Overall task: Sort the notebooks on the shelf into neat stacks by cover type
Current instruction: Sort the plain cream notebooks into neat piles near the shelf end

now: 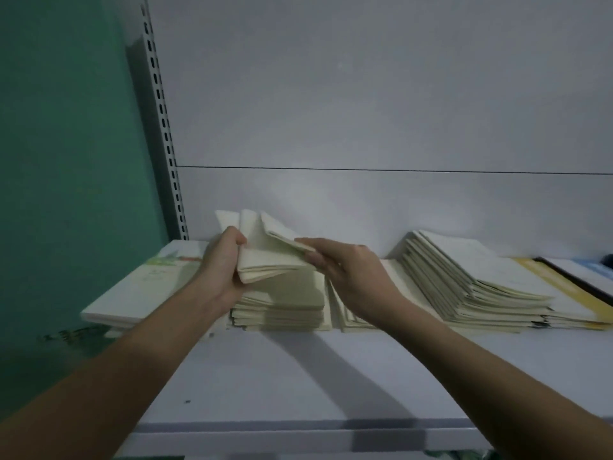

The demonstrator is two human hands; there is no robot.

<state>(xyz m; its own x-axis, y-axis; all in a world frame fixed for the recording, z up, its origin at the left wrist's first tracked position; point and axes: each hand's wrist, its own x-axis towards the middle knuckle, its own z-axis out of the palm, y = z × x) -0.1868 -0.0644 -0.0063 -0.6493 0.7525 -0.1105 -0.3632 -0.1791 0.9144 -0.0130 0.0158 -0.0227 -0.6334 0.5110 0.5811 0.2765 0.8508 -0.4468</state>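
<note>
My left hand (223,260) grips a small bundle of cream-covered notebooks (265,260), held up and fanned above a flat stack of the same cream notebooks (282,310). My right hand (345,273) pinches the top notebook of the bundle at its right edge, fingers on top. To the right lies a slumped pile of cream notebooks (464,280), leaning leftward. At the left lies a white notebook with a green and orange printed cover (139,287).
The white shelf (298,376) has bare room in front of the stacks. A yellow-covered book (570,293) and a black-edged one (577,277) lie at the far right. A slotted metal upright (162,127) and a green wall (66,161) bound the left side.
</note>
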